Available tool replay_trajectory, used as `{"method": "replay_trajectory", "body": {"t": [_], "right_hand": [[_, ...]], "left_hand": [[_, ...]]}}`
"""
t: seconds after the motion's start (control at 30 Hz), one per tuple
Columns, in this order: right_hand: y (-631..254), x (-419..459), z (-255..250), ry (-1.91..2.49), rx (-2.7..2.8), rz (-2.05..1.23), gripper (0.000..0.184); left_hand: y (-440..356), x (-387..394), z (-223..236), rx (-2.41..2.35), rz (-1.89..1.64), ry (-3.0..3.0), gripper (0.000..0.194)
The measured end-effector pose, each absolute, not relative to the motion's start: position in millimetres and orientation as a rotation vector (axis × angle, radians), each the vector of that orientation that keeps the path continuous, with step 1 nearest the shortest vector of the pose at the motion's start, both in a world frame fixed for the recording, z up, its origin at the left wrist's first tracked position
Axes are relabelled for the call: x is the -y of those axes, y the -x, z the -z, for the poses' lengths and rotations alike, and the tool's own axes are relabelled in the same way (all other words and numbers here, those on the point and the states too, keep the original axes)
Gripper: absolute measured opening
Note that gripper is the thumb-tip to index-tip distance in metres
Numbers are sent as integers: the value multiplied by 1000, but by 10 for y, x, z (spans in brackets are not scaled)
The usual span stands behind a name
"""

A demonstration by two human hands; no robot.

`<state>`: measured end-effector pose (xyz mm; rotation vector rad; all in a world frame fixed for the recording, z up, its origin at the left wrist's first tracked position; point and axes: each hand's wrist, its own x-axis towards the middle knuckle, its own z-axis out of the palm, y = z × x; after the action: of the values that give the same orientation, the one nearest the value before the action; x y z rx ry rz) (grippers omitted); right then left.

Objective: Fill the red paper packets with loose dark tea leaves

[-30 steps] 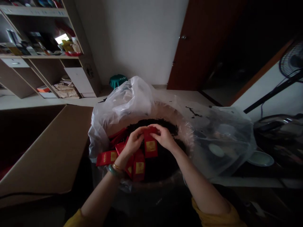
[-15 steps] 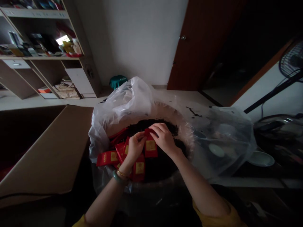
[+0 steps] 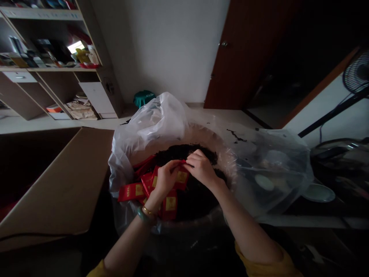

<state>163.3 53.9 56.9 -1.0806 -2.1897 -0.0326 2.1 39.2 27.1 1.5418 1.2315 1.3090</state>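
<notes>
Now our left hand (image 3: 165,179) and right hand (image 3: 201,168) have closed in, pinching one red packet (image 3: 182,179) above the dark tea leaves (image 3: 176,154)

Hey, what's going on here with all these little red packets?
A person is working with both bare hands over dark loose leaves, perhaps tea, inside a clear plastic bag lining a round container. The left hand and right hand both pinch the top of a red packet with a gold label. More red packets lie heaped on the leaves, toward the left.
</notes>
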Motion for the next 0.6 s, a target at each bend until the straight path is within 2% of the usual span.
{"method": "replay_trajectory", "body": {"t": [0.1,0.2,0.3,0.4,0.5,0.6], "right_hand": [[-1646,-512,-625,1057,2109,12,24],[-1650,-484,-681,1128,2049,-62,22],[-1657,-484,-695,1232,2064,-246,16],[-1686,-530,-647,1285,2053,-428,23],[-1713,-584,-564,1289,1982,-402,24],[-1685,-578,-512,1242,1879,-338,16]], "left_hand": [[41,-422,-276,-1186,-1229,-1498,32],[99,-453,-248,-1106,-1164,-1426,31],[102,-459,-229,-1092,-1197,-1298,32],[78,-441,-248,-1076,-1160,-1200,36],[73,-432,-275,-1009,-1145,-1055,44],[83,-463,-263,-883,-1250,-810,51]]}}
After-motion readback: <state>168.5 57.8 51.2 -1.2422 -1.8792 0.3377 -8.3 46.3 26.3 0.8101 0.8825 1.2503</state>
